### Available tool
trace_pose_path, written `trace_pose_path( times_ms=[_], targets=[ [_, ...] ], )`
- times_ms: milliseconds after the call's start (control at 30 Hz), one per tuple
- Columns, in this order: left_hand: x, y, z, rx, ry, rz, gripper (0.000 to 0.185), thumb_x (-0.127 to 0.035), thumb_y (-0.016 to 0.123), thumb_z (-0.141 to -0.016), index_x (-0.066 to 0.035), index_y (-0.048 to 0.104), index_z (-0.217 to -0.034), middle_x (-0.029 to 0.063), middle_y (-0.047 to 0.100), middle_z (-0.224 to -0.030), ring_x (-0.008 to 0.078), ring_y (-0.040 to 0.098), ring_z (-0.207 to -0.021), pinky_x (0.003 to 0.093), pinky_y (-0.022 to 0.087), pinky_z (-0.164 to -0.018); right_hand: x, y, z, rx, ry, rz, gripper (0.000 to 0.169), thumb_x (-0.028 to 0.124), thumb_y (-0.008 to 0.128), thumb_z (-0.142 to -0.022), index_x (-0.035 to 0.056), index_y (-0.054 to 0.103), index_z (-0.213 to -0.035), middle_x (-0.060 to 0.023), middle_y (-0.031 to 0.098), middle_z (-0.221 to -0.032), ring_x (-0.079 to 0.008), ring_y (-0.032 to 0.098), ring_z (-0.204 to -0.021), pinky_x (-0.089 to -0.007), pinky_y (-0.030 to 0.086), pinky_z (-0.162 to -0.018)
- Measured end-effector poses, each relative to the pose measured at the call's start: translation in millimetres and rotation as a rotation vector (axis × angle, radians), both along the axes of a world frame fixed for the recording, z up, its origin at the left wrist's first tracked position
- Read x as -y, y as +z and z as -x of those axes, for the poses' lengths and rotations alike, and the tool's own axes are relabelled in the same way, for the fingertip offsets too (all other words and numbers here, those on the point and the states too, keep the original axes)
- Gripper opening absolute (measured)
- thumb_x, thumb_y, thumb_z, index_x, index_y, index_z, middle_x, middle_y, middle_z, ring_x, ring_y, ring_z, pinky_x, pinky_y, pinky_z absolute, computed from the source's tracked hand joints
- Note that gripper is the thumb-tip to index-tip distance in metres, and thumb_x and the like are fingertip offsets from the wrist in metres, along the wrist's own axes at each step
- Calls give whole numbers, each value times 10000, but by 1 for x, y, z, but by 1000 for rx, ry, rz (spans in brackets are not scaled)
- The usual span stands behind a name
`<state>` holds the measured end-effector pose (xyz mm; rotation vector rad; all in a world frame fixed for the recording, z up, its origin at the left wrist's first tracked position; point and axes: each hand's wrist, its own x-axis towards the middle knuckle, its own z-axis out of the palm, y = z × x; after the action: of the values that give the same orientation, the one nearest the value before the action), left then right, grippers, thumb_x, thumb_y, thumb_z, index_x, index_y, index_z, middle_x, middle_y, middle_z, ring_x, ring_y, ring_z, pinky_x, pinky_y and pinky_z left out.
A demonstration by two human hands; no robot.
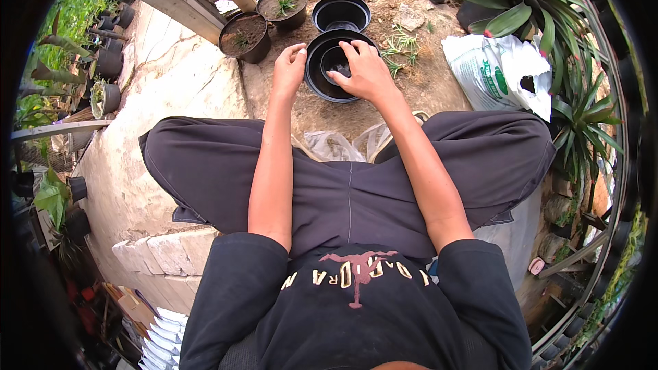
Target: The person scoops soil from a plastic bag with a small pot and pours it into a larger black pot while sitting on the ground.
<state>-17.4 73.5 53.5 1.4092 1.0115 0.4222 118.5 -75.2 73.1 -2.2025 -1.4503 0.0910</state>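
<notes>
A large black plastic plant pot (pixel 329 91) stands on the ground before me, with a smaller black pot (pixel 325 64) nested inside it. My right hand (pixel 364 69) reaches over its right side, fingers and thumb curved on the inner pot's rim. At the large pot's left edge is my left hand (pixel 291 69), fingers curled; whether it touches the rim cannot be told. Just beyond stands another empty black pot (pixel 341 13). Two soil-filled pots, each with a small spiky plant, stand left of these: one nearer (pixel 244 41), one farther (pixel 282 10).
Loose spider-like plantlets (pixel 403 47) lie on the soil to the right, near a stone (pixel 409 17). A white plastic sack (pixel 483 74) and a large bromeliad-like plant (pixel 514 5) are farther right. A wooden post (pixel 169 0) stands at the upper left.
</notes>
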Motion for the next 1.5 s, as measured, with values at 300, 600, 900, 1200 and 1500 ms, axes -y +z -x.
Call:
trace_pose_path(
  times_ms=[300,600,900,1200,1500],
  targets=[
    [5,0,7,76,12,133,299,-207,533,-1050,-77,622,-1305,2,661,-939,83,612,-748,266,515,-624,-11,-9,2,61,13,221,1000,567,800,-742,-51,446,-1443,-252,543,-1372,-400,524,-1274,-449,458,-1059],
    [2,-5,9,92,-14,231,307,-282,520,-1060,-134,618,-1310,-41,672,-1067,74,622,-894,319,514,-777,-23,14,10,31,66,13,920,525,803,-733,-45,505,-1390,-211,583,-1320,-360,586,-1194,-450,485,-1013],
    [4,-3,6,117,74,226,274,-195,522,-1053,-64,647,-1258,25,697,-1016,91,636,-808,272,523,-641,-16,9,11,69,51,131,936,590,771,-758,-20,499,-1415,-193,579,-1329,-374,572,-1159,-437,481,-991],
    [4,-20,-5,159,116,160,257,-155,537,-1042,-2,648,-1215,78,708,-1040,124,644,-904,274,513,-816,-6,18,8,59,59,278,899,586,768,-757,-6,534,-1392,-175,600,-1318,-363,496,-1269,-467,440,-1044],
    [6,-25,-8,133,153,112,248,-157,553,-1033,-5,656,-1200,79,704,-1053,130,637,-924,284,508,-819,0,21,8,34,92,329,880,392,815,-780,-27,439,-1456,-186,504,-1434,-364,462,-1328,-460,426,-1087]
  ],
)
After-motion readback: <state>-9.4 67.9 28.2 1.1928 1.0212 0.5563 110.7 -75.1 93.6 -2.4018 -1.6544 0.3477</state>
